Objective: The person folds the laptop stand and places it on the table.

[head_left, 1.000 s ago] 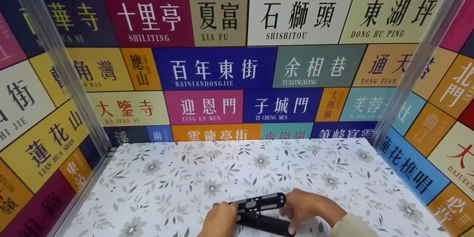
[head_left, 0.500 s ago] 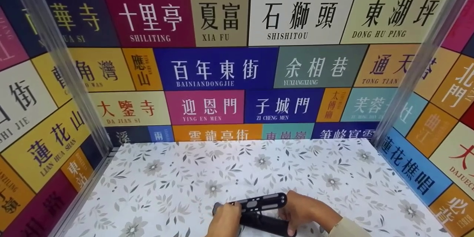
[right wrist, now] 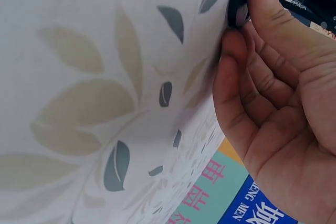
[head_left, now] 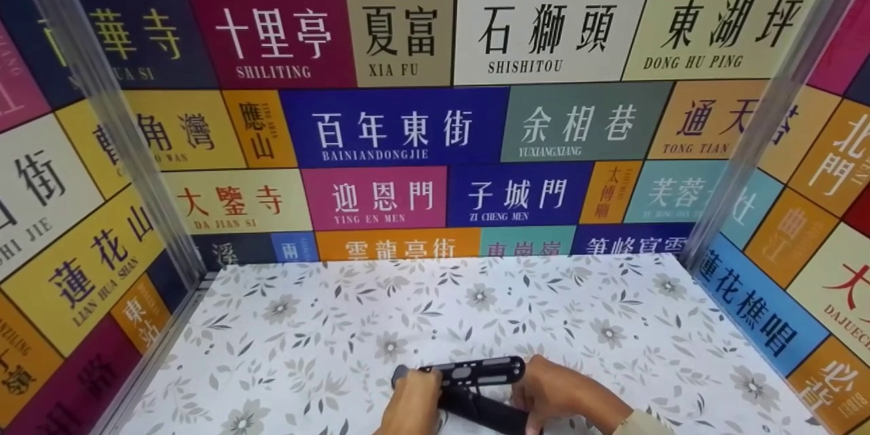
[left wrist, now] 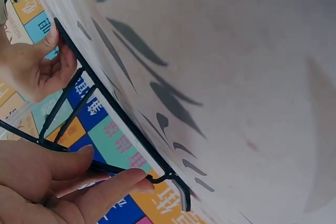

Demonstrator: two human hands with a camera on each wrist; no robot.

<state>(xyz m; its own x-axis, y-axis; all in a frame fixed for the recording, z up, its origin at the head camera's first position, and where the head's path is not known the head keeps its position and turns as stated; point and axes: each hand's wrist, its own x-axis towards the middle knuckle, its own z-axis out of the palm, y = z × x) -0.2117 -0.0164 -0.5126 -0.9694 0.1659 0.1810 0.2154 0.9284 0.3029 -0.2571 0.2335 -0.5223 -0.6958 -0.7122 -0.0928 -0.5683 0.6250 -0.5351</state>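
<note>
A black folding stand [head_left: 484, 372] is held over the table at the front, partly unfolded. It has a slotted upper bar and a solid lower bar [head_left: 482, 411]. My left hand [head_left: 411, 399] pinches the upper bar near its left end, thumb against fingers. In the left wrist view, thin struts [left wrist: 79, 108] link the two bars, and the lower bar lies along the tabletop. My right hand [head_left: 561, 389] grips the lower bar's right end. The right wrist view shows its thumb and fingertips on that rounded black end [right wrist: 240, 3], the other fingers curled.
A white cloth with grey flowers and leaves covers the table [head_left: 326, 312]. Panels of coloured place-name signs [head_left: 394, 126] rise behind and on both sides. Metal corner posts [head_left: 146, 149] stand at the left and right.
My left hand has shifted slightly to the right along the upper bar, baring more of its rounded left end. The stand and my right hand look nearly unchanged.
</note>
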